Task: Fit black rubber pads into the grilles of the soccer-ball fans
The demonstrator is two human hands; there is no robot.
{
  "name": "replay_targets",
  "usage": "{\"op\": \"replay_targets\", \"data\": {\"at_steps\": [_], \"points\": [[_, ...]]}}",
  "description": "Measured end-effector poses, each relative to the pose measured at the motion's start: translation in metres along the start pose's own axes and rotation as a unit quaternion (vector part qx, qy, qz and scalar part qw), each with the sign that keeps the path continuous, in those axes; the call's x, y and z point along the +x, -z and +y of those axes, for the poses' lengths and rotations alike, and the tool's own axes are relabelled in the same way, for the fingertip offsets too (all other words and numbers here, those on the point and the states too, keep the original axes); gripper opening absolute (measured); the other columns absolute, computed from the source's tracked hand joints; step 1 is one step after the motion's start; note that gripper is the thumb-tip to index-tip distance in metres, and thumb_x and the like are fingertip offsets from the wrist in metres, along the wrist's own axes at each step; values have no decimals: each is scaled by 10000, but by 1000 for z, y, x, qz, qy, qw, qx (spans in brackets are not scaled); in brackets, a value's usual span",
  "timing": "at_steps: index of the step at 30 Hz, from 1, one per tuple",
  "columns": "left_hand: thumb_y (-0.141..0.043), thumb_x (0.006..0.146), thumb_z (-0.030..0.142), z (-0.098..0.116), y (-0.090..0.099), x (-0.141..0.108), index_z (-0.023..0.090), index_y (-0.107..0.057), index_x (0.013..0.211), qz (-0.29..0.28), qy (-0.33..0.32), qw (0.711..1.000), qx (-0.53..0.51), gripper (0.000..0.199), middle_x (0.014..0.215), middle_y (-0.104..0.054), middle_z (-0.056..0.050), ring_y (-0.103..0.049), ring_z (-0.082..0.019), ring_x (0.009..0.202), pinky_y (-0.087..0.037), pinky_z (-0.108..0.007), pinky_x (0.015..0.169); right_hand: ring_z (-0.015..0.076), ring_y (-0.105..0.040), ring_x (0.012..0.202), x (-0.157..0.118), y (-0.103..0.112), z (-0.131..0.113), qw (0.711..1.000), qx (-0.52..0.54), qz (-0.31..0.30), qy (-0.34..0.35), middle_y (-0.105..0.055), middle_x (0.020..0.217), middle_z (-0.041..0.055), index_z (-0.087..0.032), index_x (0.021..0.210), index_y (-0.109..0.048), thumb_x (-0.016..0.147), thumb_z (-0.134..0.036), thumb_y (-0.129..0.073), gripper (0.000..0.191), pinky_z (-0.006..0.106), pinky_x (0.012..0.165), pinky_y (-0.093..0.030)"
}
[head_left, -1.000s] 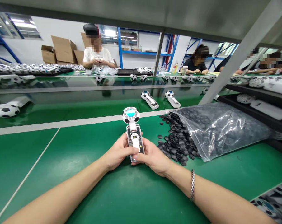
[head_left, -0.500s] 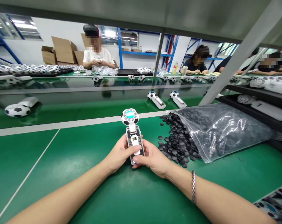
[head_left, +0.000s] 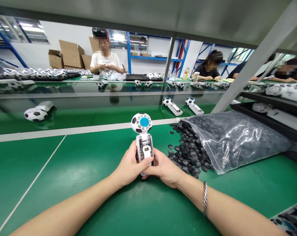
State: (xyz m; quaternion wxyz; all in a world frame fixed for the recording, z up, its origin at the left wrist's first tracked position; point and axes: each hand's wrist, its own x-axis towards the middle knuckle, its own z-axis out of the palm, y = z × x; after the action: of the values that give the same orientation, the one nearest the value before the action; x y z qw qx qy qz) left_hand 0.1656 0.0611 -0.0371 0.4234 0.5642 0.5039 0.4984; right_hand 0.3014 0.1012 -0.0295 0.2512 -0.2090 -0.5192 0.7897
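Between both hands I hold a handheld fan [head_left: 142,123] with a round soccer-ball head and a blue disc in its middle. Its handle stands upright, with a clear cover over dark inner parts and a white piece with a small display. My left hand [head_left: 131,163] wraps the handle's left side, thumb across the lower front. My right hand [head_left: 164,167] grips the lower right side, its thumb near the bottom end. Fingers behind the handle are mostly hidden. To the right, loose black pentagon pieces [head_left: 190,149] spill from a clear plastic bag [head_left: 234,141].
Past the white strip, a belt [head_left: 96,114] carries two soccer-ball fans [head_left: 172,106] and another fan [head_left: 37,113] at left. Black trays [head_left: 249,109] hold fans at right, beside a slanted metal post [head_left: 244,62]. A shelf hangs overhead. Several people sit across the belt.
The fan in my hands has shifted slightly right and turned, so its blue disc faces me without glare. On the belt, the fans have moved right. My hands keep their hold.
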Motion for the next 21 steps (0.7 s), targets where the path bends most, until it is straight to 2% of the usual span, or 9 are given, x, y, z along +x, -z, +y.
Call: {"op": "replay_targets", "data": {"at_steps": [5, 9, 17, 21], "points": [[-592, 776, 275, 0, -2, 0, 182, -399, 1171, 4, 0, 1000, 1, 450, 901, -557, -32, -574, -213, 906, -492, -337, 760, 100, -566, 710, 0, 0, 1, 1000, 3, 6, -2, -583, 848, -13, -176, 969, -495, 575, -125, -754, 474, 229, 591, -520], [-582, 776, 264, 5, -4, 0, 188, -384, 1180, 3, 3, 1000, -11, 457, 964, -563, -43, -571, -207, 915, -487, -329, 764, 92, -561, 701, 0, 0, 1, 1000, 3, 11, -3, -589, 842, -19, -175, 970, -497, 578, -81, -733, 467, 216, 583, -513], [-573, 769, 254, 12, -6, -1, 176, -382, 1155, -2, 25, 999, -24, 438, 913, -559, -27, -580, -173, 794, -486, -310, 714, 104, -557, 718, -1, 1, 2, 1000, 14, 15, -5, -581, 826, -30, -185, 982, -489, 574, -76, -732, 487, 226, 585, -518], [-570, 773, 248, 10, -6, -1, 186, -371, 1178, 1, 17, 1000, -21, 456, 1001, -558, -45, -580, -185, 856, -489, -311, 733, 101, -562, 702, 0, 1, 2, 1000, 11, 13, -7, -585, 843, -22, -183, 964, -495, 572, -84, -732, 469, 230, 583, -517]]}}
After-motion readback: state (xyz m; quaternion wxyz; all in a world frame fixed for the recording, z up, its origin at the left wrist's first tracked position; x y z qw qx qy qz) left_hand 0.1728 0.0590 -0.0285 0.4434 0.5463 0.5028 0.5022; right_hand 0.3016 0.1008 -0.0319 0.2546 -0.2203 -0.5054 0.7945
